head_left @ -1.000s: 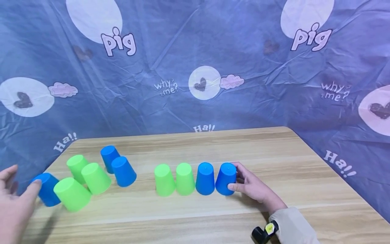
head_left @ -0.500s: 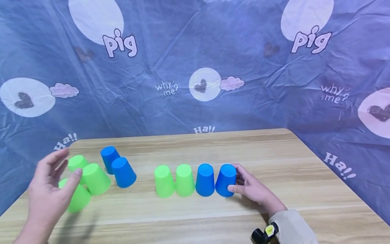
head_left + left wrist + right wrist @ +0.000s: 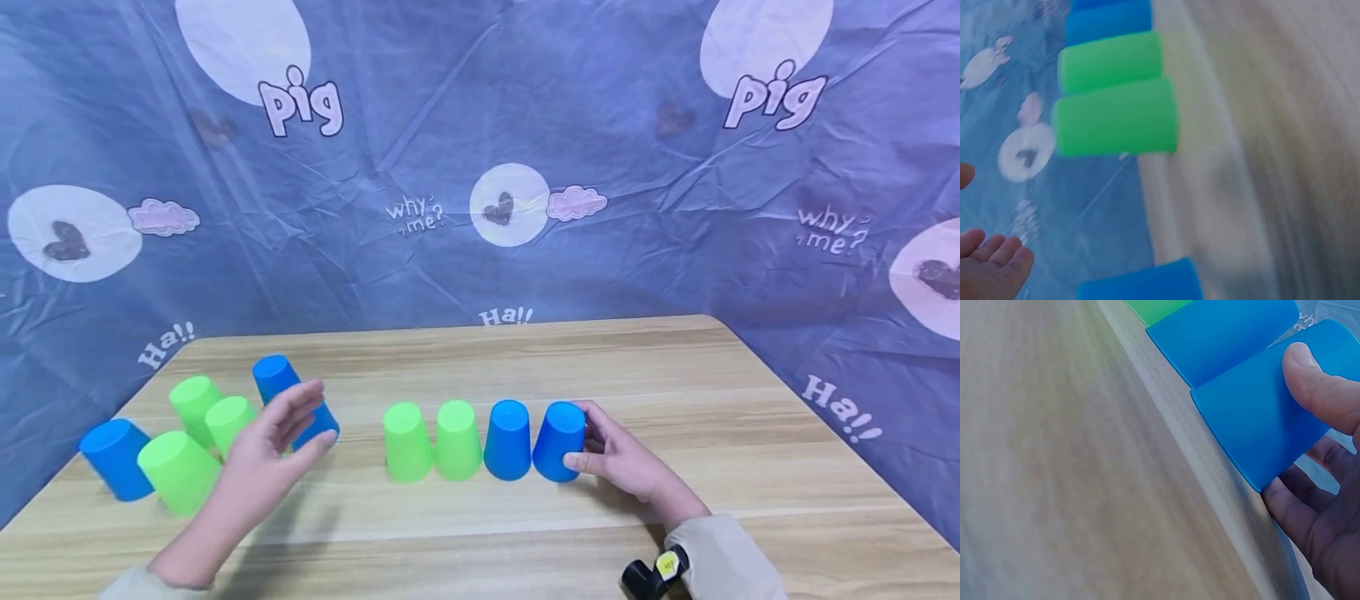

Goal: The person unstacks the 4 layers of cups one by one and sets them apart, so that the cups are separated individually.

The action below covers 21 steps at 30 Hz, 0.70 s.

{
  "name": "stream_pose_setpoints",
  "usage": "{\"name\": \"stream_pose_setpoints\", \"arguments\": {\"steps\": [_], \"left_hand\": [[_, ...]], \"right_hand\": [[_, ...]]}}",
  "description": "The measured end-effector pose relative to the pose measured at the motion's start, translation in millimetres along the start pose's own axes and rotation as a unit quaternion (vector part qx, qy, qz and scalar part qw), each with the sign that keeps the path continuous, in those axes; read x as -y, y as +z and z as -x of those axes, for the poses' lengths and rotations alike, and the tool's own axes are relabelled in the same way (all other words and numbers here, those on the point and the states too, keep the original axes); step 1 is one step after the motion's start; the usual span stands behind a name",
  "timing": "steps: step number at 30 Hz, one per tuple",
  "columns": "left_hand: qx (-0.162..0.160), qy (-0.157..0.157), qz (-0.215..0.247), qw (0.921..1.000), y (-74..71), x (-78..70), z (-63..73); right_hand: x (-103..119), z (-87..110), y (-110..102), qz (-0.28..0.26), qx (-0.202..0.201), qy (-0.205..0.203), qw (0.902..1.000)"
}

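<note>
My right hand [image 3: 630, 467] grips the rightmost blue cup [image 3: 557, 442] of an upside-down row, its thumb [image 3: 1319, 387] on the near side in the right wrist view. Left of it stand another blue cup [image 3: 507, 442] and two green cups [image 3: 457, 442], [image 3: 408, 443]. My left hand [image 3: 258, 458] hovers with loosely extended fingers and holds nothing. Behind it a blue cup [image 3: 324, 423] is partly covered, as is a green cup [image 3: 227, 421]. In the left wrist view, the left hand [image 3: 991, 262] is at the lower left, apart from the cups.
At the left stand a blue cup [image 3: 118, 460], two green cups [image 3: 180, 473], [image 3: 197, 408], and a blue cup [image 3: 274, 377] farther back. All are upside down on the wooden table [image 3: 480, 550]. A patterned blue cloth [image 3: 420, 275] hangs behind the table.
My left hand has moved rightward from the far left, passing in front of the left group of cups. My right hand has kept its grip on the blue cup, and the row has stayed put.
</note>
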<state>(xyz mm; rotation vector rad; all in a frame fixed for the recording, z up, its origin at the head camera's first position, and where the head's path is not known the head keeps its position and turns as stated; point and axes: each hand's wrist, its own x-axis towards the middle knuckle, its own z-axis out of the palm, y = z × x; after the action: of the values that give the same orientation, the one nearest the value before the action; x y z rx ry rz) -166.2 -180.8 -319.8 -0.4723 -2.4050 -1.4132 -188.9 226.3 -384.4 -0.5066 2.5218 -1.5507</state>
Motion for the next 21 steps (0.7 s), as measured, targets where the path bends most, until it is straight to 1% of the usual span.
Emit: {"name": "stream_pose_setpoints", "arguments": {"steps": [4,6,9,14,17,21], "left_hand": [[0.059,-0.037,0.036,0.9969,15.8,1.0,-5.4],[0.076,-0.058,0.047,0.9943,22.2,1.8,-6.0],[0.091,-0.092,0.059,0.9898,31.1,2.7,-6.0],[0.116,-0.157,0.072,0.9780,44.1,2.8,-8.1],[0.130,-0.173,0.067,0.9740,50.9,3.2,-9.9],[0.138,-0.186,0.062,0.9708,58.2,3.1,-10.3]], "right_hand": [[-0.1,0.3,0.4,0.002,0.001,-0.002,1.0000],[0.3,0.0,0.3,0.003,0.002,-0.004,1.0000],[1.1,-0.8,-0.2,0.002,0.002,-0.004,1.0000],[1.0,-1.9,-1.0,0.004,0.003,-0.008,1.0000],[0.2,-1.7,-0.9,0.004,0.003,-0.010,0.9999],[-0.9,-1.0,-0.4,0.000,0.003,-0.009,0.9999]]}}
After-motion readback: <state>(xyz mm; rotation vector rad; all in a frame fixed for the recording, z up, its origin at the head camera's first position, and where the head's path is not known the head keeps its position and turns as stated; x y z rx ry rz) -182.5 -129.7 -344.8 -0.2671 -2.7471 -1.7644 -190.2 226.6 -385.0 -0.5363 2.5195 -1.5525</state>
